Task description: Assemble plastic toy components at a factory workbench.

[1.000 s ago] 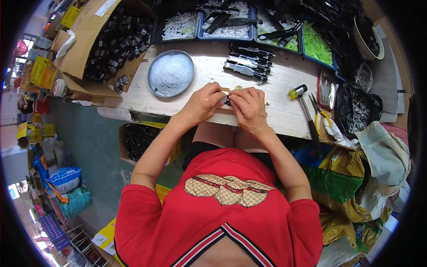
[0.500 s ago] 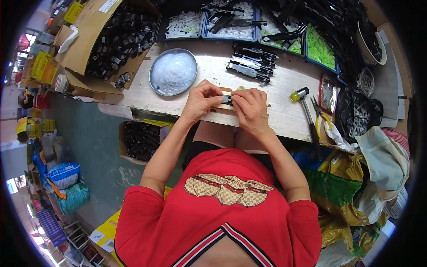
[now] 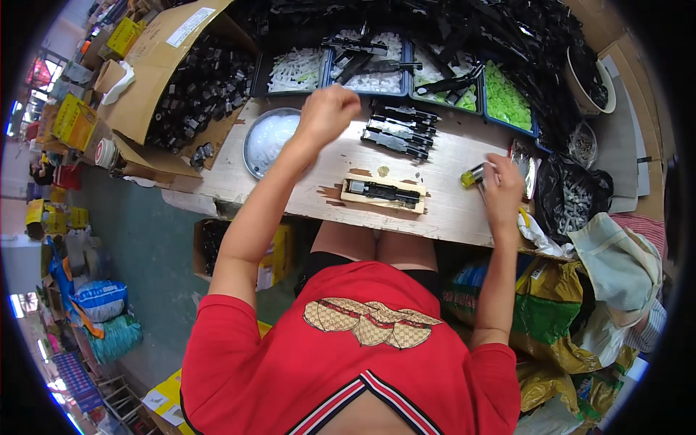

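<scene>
Black part (image 3: 383,191) lies on table between both hands.

Both hands off the black part (image 3: 383,191), left hand (image 3: 328,112) raised towards trays, right hand (image 3: 502,190) on yellow-handled tool (image 3: 473,175)

Pale bare wood on the worktable (image 3: 449,210), worn and matt. Shiny metal bowl (image 3: 267,140) beside it. Matt black plastic part (image 3: 383,191) sits in a light wooden jig (image 3: 355,196). Brown cardboard box (image 3: 148,87), dull.

A block (image 3: 383,193) lies on the table (image 3: 442,210), a round dish (image 3: 267,140) to its left, a row of long parts (image 3: 399,130) behind, trays (image 3: 377,69) farther back
</scene>
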Tool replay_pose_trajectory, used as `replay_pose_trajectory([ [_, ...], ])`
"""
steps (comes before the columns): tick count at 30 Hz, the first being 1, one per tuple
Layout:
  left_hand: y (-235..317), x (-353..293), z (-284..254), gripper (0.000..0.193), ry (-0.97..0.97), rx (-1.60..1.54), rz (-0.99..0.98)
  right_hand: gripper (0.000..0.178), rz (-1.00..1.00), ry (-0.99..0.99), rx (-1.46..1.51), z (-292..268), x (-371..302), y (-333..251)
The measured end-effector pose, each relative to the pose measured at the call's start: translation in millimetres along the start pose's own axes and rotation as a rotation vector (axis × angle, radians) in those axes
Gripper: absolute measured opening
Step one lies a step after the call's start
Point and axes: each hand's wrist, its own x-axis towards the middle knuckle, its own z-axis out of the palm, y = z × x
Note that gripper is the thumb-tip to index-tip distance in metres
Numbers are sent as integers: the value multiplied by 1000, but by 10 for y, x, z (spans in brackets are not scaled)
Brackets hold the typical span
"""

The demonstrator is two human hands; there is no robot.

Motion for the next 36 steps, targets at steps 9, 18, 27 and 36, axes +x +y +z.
replay_pose_trajectory([
  [9, -51, 946, 251, 27, -255, 190, 14, 19, 280, -125, -513, -353, 56, 776],
  [18, -239, 1043, 269, 21, -228, 98, 104, 12, 281, -219, -628, -231, 174, 900],
  [27, -158, 1030, 138, 13, -189, -86, -139, 9, 210, -115, -442, -354, 105, 895],
  [36, 10, 645, -56, 17, -167, -980, -343, 7, 227, -9, -271, -328, 56, 948],
])
